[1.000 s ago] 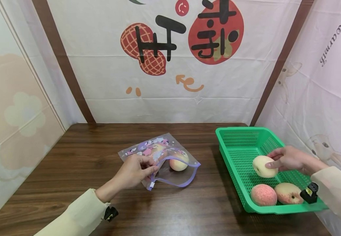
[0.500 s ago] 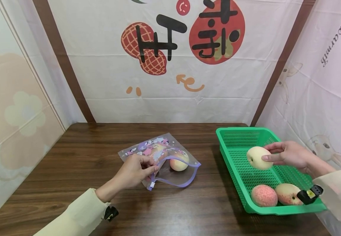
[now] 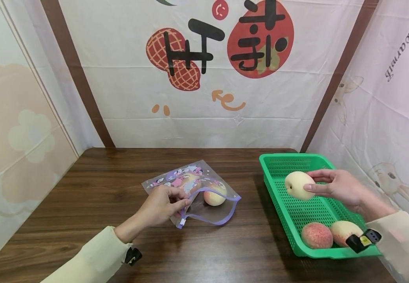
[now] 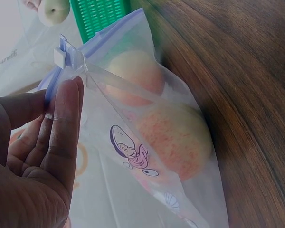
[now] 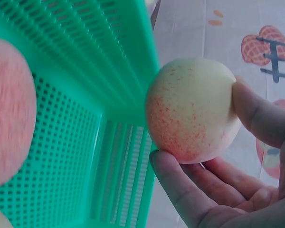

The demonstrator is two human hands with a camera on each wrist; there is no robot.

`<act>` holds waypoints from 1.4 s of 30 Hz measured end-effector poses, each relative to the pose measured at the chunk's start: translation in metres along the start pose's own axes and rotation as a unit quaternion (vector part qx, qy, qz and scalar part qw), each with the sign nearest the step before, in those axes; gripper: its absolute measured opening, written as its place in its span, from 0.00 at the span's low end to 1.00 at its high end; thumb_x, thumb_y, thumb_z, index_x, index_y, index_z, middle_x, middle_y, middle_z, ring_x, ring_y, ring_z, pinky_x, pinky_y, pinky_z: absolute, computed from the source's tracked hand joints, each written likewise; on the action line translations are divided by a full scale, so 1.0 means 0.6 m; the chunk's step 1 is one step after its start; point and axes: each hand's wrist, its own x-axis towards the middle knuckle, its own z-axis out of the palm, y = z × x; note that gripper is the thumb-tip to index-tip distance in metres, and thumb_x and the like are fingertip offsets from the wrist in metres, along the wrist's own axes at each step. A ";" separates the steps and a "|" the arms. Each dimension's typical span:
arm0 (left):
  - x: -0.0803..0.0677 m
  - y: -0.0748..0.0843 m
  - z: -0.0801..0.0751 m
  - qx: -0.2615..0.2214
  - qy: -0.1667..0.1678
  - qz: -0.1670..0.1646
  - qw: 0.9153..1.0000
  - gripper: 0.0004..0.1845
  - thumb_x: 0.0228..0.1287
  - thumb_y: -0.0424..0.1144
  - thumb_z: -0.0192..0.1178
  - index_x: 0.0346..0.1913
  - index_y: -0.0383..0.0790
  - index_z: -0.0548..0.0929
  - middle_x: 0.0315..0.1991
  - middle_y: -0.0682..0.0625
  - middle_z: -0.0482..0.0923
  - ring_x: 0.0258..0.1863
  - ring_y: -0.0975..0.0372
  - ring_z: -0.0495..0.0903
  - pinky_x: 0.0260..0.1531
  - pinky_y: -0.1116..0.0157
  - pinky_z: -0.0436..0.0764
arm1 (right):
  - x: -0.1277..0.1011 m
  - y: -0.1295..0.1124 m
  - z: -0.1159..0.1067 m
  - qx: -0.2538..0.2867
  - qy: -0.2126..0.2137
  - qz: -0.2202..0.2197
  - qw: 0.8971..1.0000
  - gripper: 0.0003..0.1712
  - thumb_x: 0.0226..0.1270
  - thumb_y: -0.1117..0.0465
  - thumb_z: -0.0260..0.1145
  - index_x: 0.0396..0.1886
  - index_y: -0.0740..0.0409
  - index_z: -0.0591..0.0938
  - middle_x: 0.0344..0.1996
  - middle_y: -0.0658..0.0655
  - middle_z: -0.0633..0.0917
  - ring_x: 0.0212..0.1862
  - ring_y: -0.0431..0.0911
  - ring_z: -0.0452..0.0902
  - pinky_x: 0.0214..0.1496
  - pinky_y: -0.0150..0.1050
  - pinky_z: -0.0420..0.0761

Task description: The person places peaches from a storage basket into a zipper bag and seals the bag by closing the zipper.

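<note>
My left hand pinches the edge of a clear zip bag with a purple rim, near its white slider. The bag lies on the table with its mouth spread toward me. Inside it show two peaches; one peach sits by the mouth, and another peach lies deeper behind the printed film. Over the green basket, my right hand holds a pale peach between thumb and fingers. In the right wrist view this peach has red speckles on one side.
Two more peaches lie in the basket's near end: a red peach and a yellowish peach, the latter partly behind the black wrist camera. The basket stands at the right of the wooden table. Printed cloth walls enclose the table.
My right hand has lifted the pale peach from low in the basket and carried it left toward the basket's left side. The left hand and the bag have stayed in place.
</note>
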 end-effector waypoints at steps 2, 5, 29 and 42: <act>0.000 0.000 0.000 -0.002 -0.001 -0.001 1.000 0.11 0.68 0.36 0.69 0.26 0.39 0.85 0.23 0.51 0.82 0.21 0.59 0.83 0.22 0.63 0.85 | -0.002 -0.005 0.009 0.002 0.005 -0.002 1.000 0.38 0.70 0.51 0.72 0.69 0.71 0.72 0.60 0.67 0.82 0.51 0.45 0.82 0.52 0.42 0.85; 0.000 0.001 0.000 -0.005 -0.002 -0.001 1.000 0.11 0.68 0.36 0.69 0.26 0.38 0.85 0.23 0.51 0.82 0.21 0.59 0.83 0.22 0.62 0.85 | -0.005 -0.014 0.021 0.007 0.014 -0.003 1.000 0.38 0.69 0.50 0.73 0.69 0.69 0.73 0.60 0.66 0.82 0.52 0.44 0.81 0.53 0.44 0.85; 0.002 -0.001 -0.001 -0.003 -0.002 0.000 1.000 0.11 0.68 0.37 0.69 0.26 0.39 0.86 0.22 0.51 0.82 0.21 0.59 0.83 0.21 0.64 0.84 | -0.016 -0.071 0.122 0.087 0.016 -0.008 0.996 0.34 0.65 0.49 0.76 0.65 0.61 0.79 0.57 0.59 0.84 0.62 0.53 0.73 0.56 0.46 0.76; 0.004 0.002 -0.001 0.001 -0.002 -0.003 1.000 0.11 0.68 0.36 0.69 0.26 0.39 0.85 0.22 0.51 0.82 0.21 0.59 0.83 0.20 0.65 0.84 | -0.014 -0.082 0.164 0.116 0.022 -0.011 0.993 0.32 0.62 0.49 0.78 0.62 0.58 0.82 0.55 0.56 0.85 0.62 0.53 0.75 0.53 0.44 0.80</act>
